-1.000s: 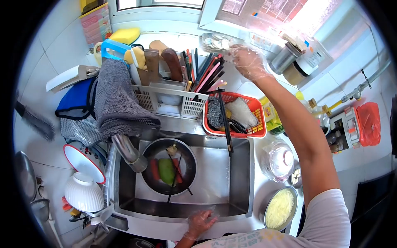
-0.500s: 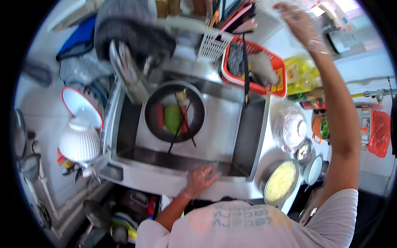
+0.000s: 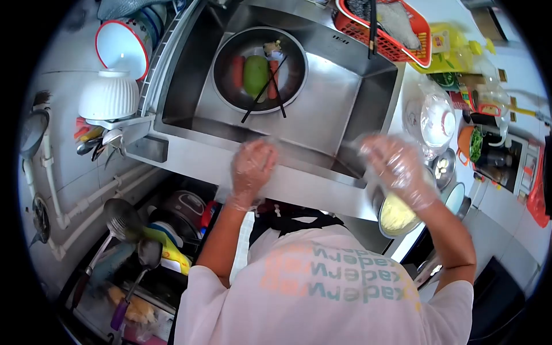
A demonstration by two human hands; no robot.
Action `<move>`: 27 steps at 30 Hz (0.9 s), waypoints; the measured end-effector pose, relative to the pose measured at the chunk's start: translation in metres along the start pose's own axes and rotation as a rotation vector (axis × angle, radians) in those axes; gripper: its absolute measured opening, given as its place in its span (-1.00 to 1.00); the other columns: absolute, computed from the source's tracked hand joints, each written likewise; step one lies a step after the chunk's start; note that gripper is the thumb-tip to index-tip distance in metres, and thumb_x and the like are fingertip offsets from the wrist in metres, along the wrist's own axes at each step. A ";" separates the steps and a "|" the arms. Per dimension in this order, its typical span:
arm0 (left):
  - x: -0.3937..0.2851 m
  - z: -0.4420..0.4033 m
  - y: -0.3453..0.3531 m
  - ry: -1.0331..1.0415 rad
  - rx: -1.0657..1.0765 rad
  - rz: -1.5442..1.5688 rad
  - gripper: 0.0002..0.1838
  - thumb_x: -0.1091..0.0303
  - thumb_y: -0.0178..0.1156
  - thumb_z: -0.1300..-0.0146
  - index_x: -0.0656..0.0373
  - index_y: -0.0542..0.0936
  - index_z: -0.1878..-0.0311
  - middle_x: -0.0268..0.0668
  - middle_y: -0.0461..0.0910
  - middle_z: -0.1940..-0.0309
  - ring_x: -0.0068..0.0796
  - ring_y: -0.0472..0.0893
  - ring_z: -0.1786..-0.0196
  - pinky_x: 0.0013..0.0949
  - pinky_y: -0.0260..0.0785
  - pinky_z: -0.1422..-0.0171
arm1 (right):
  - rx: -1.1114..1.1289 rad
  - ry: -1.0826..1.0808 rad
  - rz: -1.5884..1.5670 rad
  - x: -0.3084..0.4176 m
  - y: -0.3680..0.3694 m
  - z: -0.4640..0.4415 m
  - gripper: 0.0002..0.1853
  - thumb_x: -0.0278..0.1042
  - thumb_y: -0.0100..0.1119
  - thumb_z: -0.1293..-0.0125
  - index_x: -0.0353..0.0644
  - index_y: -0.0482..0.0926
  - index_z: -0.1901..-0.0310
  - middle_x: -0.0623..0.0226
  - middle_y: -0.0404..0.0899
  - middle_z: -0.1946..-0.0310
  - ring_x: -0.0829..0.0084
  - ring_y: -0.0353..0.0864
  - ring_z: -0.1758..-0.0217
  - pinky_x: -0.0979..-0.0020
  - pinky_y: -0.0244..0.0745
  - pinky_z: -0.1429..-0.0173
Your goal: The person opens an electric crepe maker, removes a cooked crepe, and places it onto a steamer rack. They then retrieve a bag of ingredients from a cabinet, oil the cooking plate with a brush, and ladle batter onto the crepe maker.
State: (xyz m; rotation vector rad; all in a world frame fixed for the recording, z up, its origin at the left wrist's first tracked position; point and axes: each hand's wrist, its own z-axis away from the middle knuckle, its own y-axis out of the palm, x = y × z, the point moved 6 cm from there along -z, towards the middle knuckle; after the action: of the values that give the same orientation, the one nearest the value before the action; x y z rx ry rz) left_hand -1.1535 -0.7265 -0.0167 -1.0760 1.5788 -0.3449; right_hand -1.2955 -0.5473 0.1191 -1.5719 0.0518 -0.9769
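In the middle of the scene lies a steel sink (image 3: 328,103); a dark round pan (image 3: 294,75) sits in its far left part; beyond the far right corner stands a red basket (image 3: 356,29); on the right-hand counter a plastic-wrapped bowl (image 3: 440,118) lies farther off than a metal bowl (image 3: 381,215) of pale yellow shreds (image 3: 395,217); the gloved right hand (image 3: 397,167), blurred, is over the sink's near right corner, just beside the metal bowl, and whether it holds anything I cannot tell; the gloved left hand (image 3: 253,167) is at the sink's near rim, fingers loosely bent, its grip likewise unclear; inside the pan a green vegetable (image 3: 256,75) lies between red pieces (image 3: 237,72), with crossed black chopsticks (image 3: 254,103) and a small tan lump (image 3: 272,48) at the far side.
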 end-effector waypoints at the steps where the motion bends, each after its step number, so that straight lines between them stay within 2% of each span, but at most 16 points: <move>1: 0.008 -0.007 -0.004 -0.020 0.040 -0.122 -0.81 0.29 0.21 0.01 0.08 0.53 0.30 -0.25 0.51 0.29 -0.23 0.51 0.25 -0.18 0.36 0.19 | 0.030 0.001 -0.004 0.005 0.010 0.020 -0.87 -0.29 0.09 -0.14 -0.09 0.51 0.30 0.27 0.52 0.49 0.25 0.51 0.49 0.29 0.40 0.40; 3: 0.027 -0.029 -0.006 -0.099 0.109 -0.358 -0.80 0.32 0.19 0.01 0.11 0.55 0.27 -0.18 0.52 0.27 -0.17 0.52 0.24 -0.15 0.36 0.16 | 0.156 0.043 0.041 0.010 0.016 0.043 -0.89 -0.29 0.11 -0.11 -0.10 0.51 0.36 0.29 0.52 0.51 0.24 0.50 0.51 0.28 0.36 0.43; 6: 0.059 -0.049 0.010 -0.251 0.264 -0.453 -0.75 0.22 0.15 -0.04 0.13 0.57 0.24 -0.09 0.53 0.26 -0.11 0.52 0.18 -0.17 0.35 0.08 | 0.142 0.215 -0.118 0.004 0.010 0.064 -0.91 -0.31 0.09 -0.11 -0.11 0.50 0.39 0.29 0.52 0.50 0.24 0.48 0.51 0.30 0.33 0.42; 9: 0.089 -0.060 0.039 -0.631 0.615 -0.555 -0.59 0.03 0.06 -0.09 0.16 0.56 0.17 -0.05 0.54 0.21 -0.10 0.51 0.09 -0.19 0.33 0.00 | 0.169 0.398 -0.263 -0.002 0.003 0.080 -0.90 -0.45 0.04 -0.14 -0.23 0.50 0.31 0.28 0.51 0.40 0.39 0.48 0.40 0.45 0.36 0.27; 12: 0.096 -0.064 0.071 -0.773 0.951 -0.406 -0.34 -0.23 -0.11 -0.10 0.20 0.49 0.03 -0.01 0.47 0.06 -0.05 0.45 -0.03 -0.18 0.26 -0.09 | 0.159 0.510 -0.345 -0.006 0.001 0.096 -0.89 -0.53 0.00 -0.16 -0.29 0.50 0.28 0.31 0.51 0.34 0.52 0.46 0.35 0.53 0.36 0.21; 13: 0.091 -0.067 0.079 -0.778 0.949 -0.386 -0.34 -0.24 -0.08 -0.08 0.19 0.50 0.04 -0.02 0.47 0.05 -0.07 0.46 -0.03 -0.19 0.27 -0.09 | 0.150 0.542 -0.367 -0.008 0.000 0.100 -0.89 -0.54 0.00 -0.16 -0.29 0.50 0.27 0.32 0.50 0.33 0.55 0.45 0.34 0.54 0.35 0.21; 16: 0.066 -0.074 0.102 -0.774 0.907 -0.348 -0.34 -0.26 0.00 -0.03 0.17 0.52 0.07 -0.05 0.48 0.03 -0.11 0.47 -0.03 -0.21 0.28 -0.09 | 0.126 0.631 -0.403 -0.008 -0.002 0.107 -0.88 -0.37 0.03 -0.18 -0.20 0.49 0.30 0.24 0.54 0.34 0.28 0.51 0.34 0.42 0.38 0.22; 18: 0.062 -0.076 0.121 -0.743 0.825 -0.344 -0.32 -0.28 0.03 0.00 0.17 0.53 0.07 -0.06 0.47 0.02 -0.11 0.47 -0.04 -0.21 0.27 -0.10 | 0.088 0.633 -0.412 -0.010 -0.004 0.115 -0.88 -0.41 0.03 -0.18 -0.23 0.49 0.29 0.25 0.53 0.34 0.32 0.51 0.32 0.44 0.38 0.21; 19: 0.061 -0.078 0.130 -0.728 0.796 -0.362 -0.40 -0.18 0.11 0.02 0.20 0.54 0.13 -0.07 0.49 0.05 -0.13 0.48 -0.02 -0.22 0.31 -0.06 | 0.068 0.636 -0.415 -0.009 -0.005 0.119 -0.88 -0.42 0.03 -0.18 -0.25 0.49 0.29 0.25 0.53 0.33 0.34 0.51 0.32 0.44 0.38 0.20; 22: 0.067 -0.080 0.151 -0.644 0.763 -0.383 -0.50 -0.04 0.18 0.04 0.21 0.55 0.19 -0.09 0.52 0.10 -0.13 0.50 0.02 -0.23 0.36 0.00 | -0.013 0.738 -0.534 -0.011 -0.009 0.131 -0.88 -0.48 0.03 -0.18 -0.28 0.50 0.26 0.29 0.52 0.33 0.49 0.48 0.32 0.50 0.37 0.20; 25: 0.087 -0.075 0.166 -0.566 0.757 -0.381 -0.64 0.11 0.15 0.00 0.19 0.54 0.23 -0.10 0.55 0.18 -0.10 0.53 0.08 -0.22 0.39 0.06 | -0.035 0.874 -0.607 -0.012 -0.014 0.146 -0.87 -0.52 0.04 -0.18 -0.29 0.50 0.23 0.36 0.52 0.35 0.63 0.43 0.33 0.58 0.35 0.22; 27: 0.094 -0.071 0.167 -0.582 0.773 -0.313 -0.68 0.16 0.10 -0.05 0.20 0.53 0.22 -0.08 0.55 0.22 -0.06 0.53 0.12 -0.20 0.39 0.07 | -0.065 0.882 -0.596 -0.013 -0.015 0.155 -0.87 -0.52 0.04 -0.18 -0.29 0.51 0.23 0.38 0.51 0.37 0.67 0.42 0.35 0.61 0.34 0.24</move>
State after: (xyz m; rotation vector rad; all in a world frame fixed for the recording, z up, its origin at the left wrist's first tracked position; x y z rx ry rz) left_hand -1.2860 -0.7324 -0.1719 -0.7049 0.6494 -0.7089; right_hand -1.2175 -0.4126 0.1365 -1.1093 0.2376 -2.1025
